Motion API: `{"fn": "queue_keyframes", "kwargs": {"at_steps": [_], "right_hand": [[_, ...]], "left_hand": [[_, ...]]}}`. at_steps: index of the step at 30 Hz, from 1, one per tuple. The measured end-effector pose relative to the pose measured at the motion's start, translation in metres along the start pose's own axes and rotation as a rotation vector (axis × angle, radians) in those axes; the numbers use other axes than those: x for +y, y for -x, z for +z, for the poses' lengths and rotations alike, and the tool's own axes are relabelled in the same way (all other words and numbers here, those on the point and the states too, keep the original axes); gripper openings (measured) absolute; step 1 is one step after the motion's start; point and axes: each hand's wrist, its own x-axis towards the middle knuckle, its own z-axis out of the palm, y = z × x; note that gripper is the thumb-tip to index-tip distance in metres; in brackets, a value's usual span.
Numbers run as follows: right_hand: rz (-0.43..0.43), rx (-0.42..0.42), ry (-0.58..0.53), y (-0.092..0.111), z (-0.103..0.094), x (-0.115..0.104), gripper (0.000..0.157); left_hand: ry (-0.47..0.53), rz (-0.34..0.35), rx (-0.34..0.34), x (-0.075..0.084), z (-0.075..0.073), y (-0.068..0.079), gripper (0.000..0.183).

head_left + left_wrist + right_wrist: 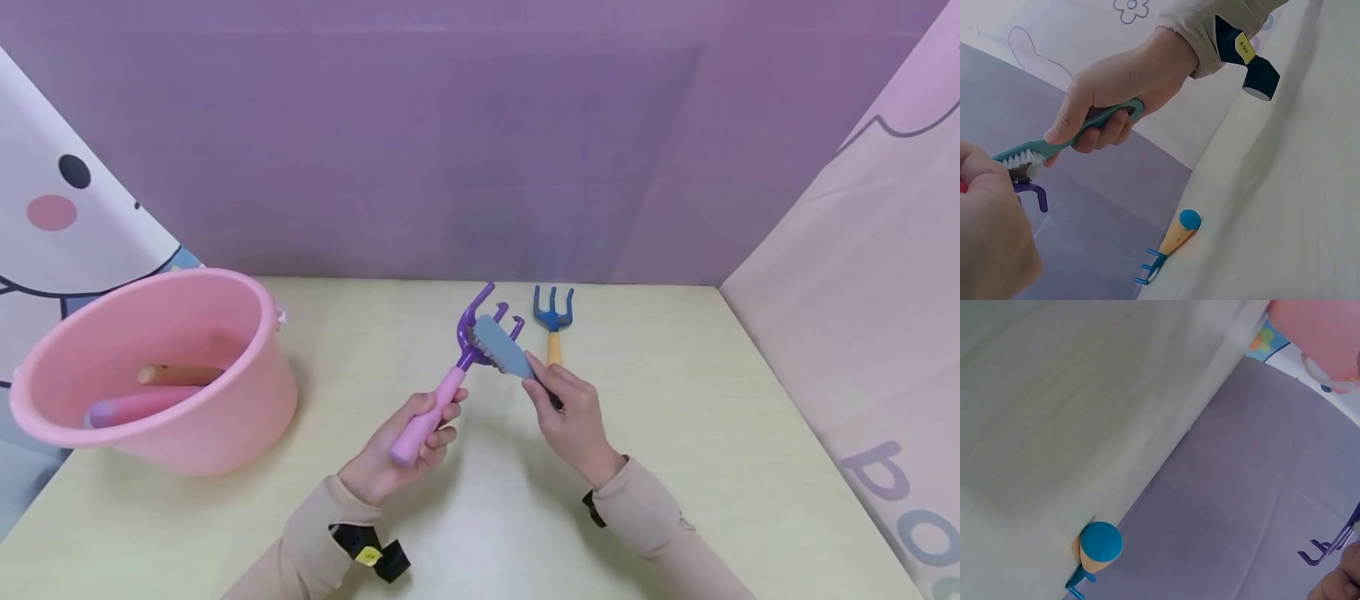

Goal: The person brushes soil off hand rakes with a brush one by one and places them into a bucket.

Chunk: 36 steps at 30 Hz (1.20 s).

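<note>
My left hand (384, 457) grips the pink handle of a small purple garden hand rake (447, 387), its tines tilted up and away from me. My right hand (576, 421) pinches a blue-green scrubbing brush (501, 343) by its handle. The brush lies across the rake's head, bristles down against the base of the tines. In the left wrist view, brown dirt shows among the brush's white bristles (1022, 159). Only fingertips (1341, 582) and purple tines (1334, 542) appear at the right wrist view's edge.
A blue garden fork (553, 319) with a yellow handle lies on the pale table (750, 467) behind the right hand. To the left stands a pink bucket (225, 417) holding a wooden-looking handle (176, 375) and a pink-and-purple handle (142, 407). A purple backdrop (480, 150) rises behind.
</note>
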Motion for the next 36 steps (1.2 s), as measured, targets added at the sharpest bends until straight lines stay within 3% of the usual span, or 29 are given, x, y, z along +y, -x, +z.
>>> {"fn": "queue_keyframes", "kwargs": {"at_steps": [4, 14, 17, 23, 26, 29, 36], "right_hand": [[0.036, -0.028, -0.005, 0.001, 0.000, -0.002, 0.032], [0.016, -0.059, -0.070, 0.005, 0.003, -0.007, 0.033], [0.064, -0.034, -0.102, 0.002, 0.003, -0.009, 0.033], [0.253, -0.025, -0.174, -0.006, 0.001, -0.016, 0.030], [0.290, -0.033, -0.164, -0.008, 0.001, -0.016, 0.030], [0.252, -0.018, -0.099, -0.009, 0.002, -0.015, 0.031], [0.079, 0.056, 0.176, -0.009, 0.005, -0.008, 0.035]], "left_hand": [[0.043, 0.009, -0.024, 0.000, -0.003, -0.001, 0.025], [0.143, 0.034, -0.085, 0.002, -0.008, -0.003, 0.026], [0.120, 0.027, -0.088, 0.003, -0.007, -0.003, 0.026], [0.068, 0.006, -0.065, 0.002, -0.005, -0.003, 0.026], [0.058, -0.004, -0.045, 0.001, -0.004, -0.002, 0.025], [0.064, -0.012, -0.031, 0.000, -0.004, -0.001, 0.025], [0.087, -0.026, -0.024, -0.003, -0.007, -0.001, 0.026]]}}
